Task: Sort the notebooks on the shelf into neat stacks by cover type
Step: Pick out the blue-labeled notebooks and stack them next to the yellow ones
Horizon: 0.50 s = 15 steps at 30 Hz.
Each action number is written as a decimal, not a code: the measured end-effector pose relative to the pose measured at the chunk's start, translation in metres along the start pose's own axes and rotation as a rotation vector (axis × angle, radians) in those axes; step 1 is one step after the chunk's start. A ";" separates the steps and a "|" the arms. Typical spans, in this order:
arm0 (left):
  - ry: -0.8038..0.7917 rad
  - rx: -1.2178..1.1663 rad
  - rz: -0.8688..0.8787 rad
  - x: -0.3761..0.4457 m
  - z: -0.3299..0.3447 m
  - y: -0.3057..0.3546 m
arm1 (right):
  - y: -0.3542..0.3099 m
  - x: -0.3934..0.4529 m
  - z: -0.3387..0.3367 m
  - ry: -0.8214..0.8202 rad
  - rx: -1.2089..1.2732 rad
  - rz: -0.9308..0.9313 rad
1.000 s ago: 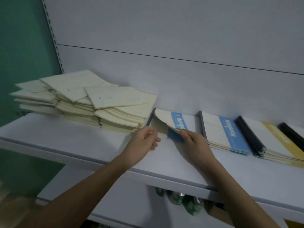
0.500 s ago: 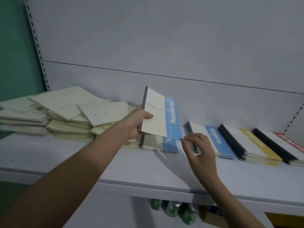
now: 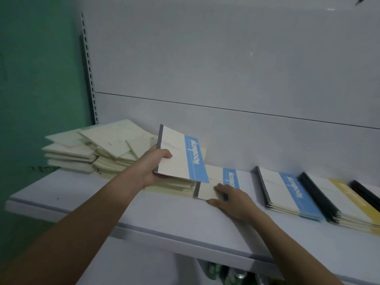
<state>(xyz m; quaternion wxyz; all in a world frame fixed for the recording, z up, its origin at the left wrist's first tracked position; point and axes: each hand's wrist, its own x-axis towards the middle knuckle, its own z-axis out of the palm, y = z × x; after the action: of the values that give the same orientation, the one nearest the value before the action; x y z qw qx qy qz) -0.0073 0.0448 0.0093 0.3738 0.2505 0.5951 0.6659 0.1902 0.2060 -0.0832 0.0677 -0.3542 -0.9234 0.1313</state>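
My left hand (image 3: 153, 166) grips a blue-banded notebook (image 3: 181, 155) by its grey spine edge and holds it tilted above the shelf (image 3: 144, 210). Below it a second blue-banded notebook (image 3: 218, 182) lies flat on the shelf. My right hand (image 3: 232, 199) rests on that notebook's near corner, fingers on top and thumb at its front edge. A messy pile of cream notebooks (image 3: 98, 149) fills the shelf's left end. A neat blue-banded stack (image 3: 287, 192), a yellow-banded stack (image 3: 337, 200) and a black-spined stack (image 3: 368, 192) sit to the right.
The grey back panel (image 3: 226, 79) rises right behind the stacks. A slotted upright (image 3: 88, 66) and a green wall (image 3: 37, 79) border the left end. Cans or bottles (image 3: 226, 273) show under the shelf's front edge.
My left hand has kept the lifted blue-banded notebook raised. My right hand let go of its lower corner and came down onto the notebook lying on the shelf. The camera view swung left.
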 end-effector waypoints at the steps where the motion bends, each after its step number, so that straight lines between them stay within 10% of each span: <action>1: 0.006 -0.011 -0.003 -0.001 -0.001 -0.002 | -0.001 -0.005 0.002 0.050 -0.040 -0.030; 8: -0.005 -0.007 -0.012 -0.007 0.005 -0.010 | 0.002 -0.009 0.001 0.233 -0.163 -0.123; 15: -0.021 0.033 -0.040 -0.009 0.021 -0.013 | -0.024 -0.023 -0.042 0.789 0.625 0.070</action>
<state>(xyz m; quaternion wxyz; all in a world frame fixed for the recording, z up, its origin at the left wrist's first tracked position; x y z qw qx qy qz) 0.0169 0.0510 0.0016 0.3892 0.2515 0.6070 0.6457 0.2011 0.1817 -0.0368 0.5099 -0.3705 -0.7315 0.2601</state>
